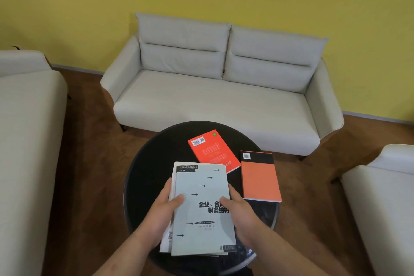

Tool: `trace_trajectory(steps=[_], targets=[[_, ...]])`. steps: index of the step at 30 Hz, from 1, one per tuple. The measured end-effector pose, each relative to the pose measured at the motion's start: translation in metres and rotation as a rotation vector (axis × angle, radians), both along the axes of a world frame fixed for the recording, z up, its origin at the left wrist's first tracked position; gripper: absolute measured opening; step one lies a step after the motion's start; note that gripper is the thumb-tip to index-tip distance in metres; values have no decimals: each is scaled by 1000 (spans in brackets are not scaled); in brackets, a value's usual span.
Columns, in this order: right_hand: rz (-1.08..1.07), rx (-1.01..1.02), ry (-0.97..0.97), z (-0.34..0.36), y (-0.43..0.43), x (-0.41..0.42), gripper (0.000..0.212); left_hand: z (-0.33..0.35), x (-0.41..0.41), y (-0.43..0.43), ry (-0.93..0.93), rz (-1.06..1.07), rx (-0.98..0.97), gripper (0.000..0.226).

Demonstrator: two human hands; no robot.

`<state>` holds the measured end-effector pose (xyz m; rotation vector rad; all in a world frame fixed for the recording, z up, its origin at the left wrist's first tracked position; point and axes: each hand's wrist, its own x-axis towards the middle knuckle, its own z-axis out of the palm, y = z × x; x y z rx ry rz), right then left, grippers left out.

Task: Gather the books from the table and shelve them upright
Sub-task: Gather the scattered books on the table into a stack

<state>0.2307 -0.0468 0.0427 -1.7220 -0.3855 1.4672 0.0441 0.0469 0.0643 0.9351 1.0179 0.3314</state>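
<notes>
Two hands were seen in the head view, with both forearms stretched in from the near edge. The left hand (pixel 167 206) was clamped on the left edge of the grey book (pixel 202 210), with its thumb laid on the cover and its fingers tucked beneath. The right hand (pixel 240 208) was wrapped round the right edge in the same way, thumb on top. A white book (pixel 173 175) was gripped under the grey one, jutting out at the left. Both were held over the near half of the round black table (pixel 152 163). A red book (pixel 214 151) and an orange book (pixel 259 177) were laid flat on the far right part, just beside each other.
</notes>
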Motion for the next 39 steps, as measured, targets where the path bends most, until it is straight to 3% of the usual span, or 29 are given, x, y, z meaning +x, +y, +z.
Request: trace_trajectory(steps=[7,13,23,26,29,31,34,37,39], targets=[[-101,38,130,-4,2,-14,45,-7,7,-5,-103,41,-83,54],[19,23,39,-3,-3,-6,50,-16,8,-4,-20,27,-54,53],[159,42,6,5,-10,5,56,-13,9,-5,-37,35,-41,75],[198,54,0,1,-11,8,60,-15,11,-4,-27,31,-17,57],[242,79,-32,-4,-14,17,62,-20,14,0,62,38,15,59],[254,73,-58,-6,-13,26,57,-21,20,10,189,20,79,62],[216,37,-121,-9,-10,47,31,-7,44,34,458,-26,360,65],[102,-45,-209,-16,-6,87,24,18,90,61,552,-74,635,55],[59,-95,-258,-24,-3,119,25,24,126,84,569,-174,686,45]])
